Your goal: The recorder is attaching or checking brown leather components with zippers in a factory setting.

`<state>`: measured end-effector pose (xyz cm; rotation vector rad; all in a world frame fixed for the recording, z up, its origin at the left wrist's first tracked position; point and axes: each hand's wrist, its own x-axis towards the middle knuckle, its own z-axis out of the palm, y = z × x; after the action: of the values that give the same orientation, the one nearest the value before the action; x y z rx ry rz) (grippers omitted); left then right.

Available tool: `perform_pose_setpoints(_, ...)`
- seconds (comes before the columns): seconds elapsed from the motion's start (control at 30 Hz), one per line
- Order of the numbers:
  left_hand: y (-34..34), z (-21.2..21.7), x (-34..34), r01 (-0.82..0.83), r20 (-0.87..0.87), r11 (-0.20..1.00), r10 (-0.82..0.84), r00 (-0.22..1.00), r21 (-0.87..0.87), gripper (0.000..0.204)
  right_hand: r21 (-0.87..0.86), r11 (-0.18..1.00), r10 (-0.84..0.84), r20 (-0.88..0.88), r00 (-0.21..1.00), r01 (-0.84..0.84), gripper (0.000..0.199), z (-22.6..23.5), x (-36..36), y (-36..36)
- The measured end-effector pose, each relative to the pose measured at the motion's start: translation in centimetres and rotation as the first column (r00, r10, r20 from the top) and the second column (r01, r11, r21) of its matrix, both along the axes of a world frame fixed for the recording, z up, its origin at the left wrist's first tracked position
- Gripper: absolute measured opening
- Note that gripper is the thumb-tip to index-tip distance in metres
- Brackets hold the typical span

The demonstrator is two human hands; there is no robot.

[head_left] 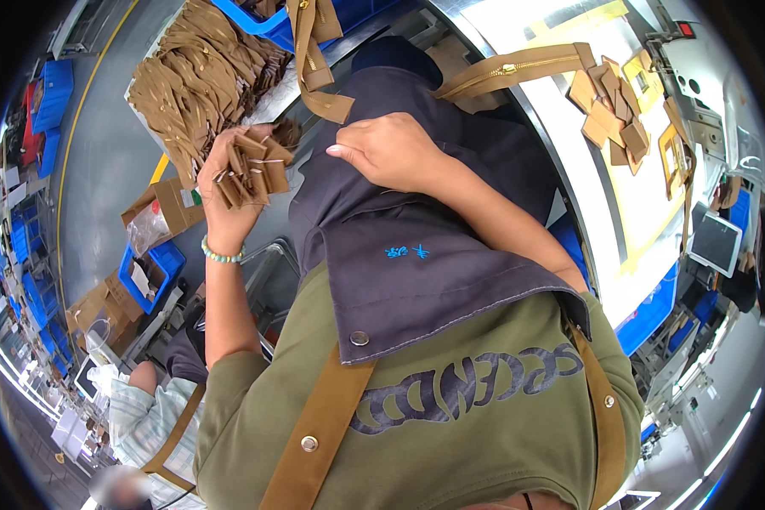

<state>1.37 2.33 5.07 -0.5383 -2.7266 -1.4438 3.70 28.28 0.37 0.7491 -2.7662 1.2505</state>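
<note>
My left hand [218, 174] is closed round a bundle of brown zipper strip ends [259, 166], raised beside a big heap of brown zipper strips [197, 72]. Over my lap, my right hand [391, 149] is curled with the thumb to the left, above the dark apron [476, 221]; whatever its fingers may hold is hidden. Just beyond it dangles a brown zipper strip [313, 64] with gold teeth, its lower end close to the knuckles. Another zipper strip [514, 70] stretches from the right-hand table down toward my lap.
On the white table [608, 208] to the right lie loose brown rectangular pieces [603, 106] and yellow frames [646, 81]. A blue bin [268, 25] stands at the far side. Cardboard boxes [174, 208] and a blue crate [157, 272] are left; a person [153, 421] sits behind.
</note>
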Motion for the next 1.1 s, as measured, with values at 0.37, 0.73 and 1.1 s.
perform_pose_setpoints(0.37, 7.8, -2.5, -6.0, 0.517, -0.382, 0.838, -0.426, 0.820, 0.174, 0.027, -0.742, 0.664, 0.292, 0.373, 0.881, 0.095, 0.045, 4.3, -0.5, 2.1)
perform_pose_setpoints(0.73, 0.3, -3.9, 1.7, -0.496, -0.698, 0.586, -0.175, 0.694, -0.641, 0.048, -0.800, 0.560, 0.339, 0.460, 0.821, 0.217, 0.042, 3.2, -0.7, 2.5)
perform_pose_setpoints(1.1, -0.8, -2.2, 8.0, -0.285, -0.169, 0.901, 0.241, 0.956, -0.326, 0.058, -0.452, 0.869, 0.290, 0.128, 0.948, -0.204, 0.036, -0.8, -1.1, -2.6)
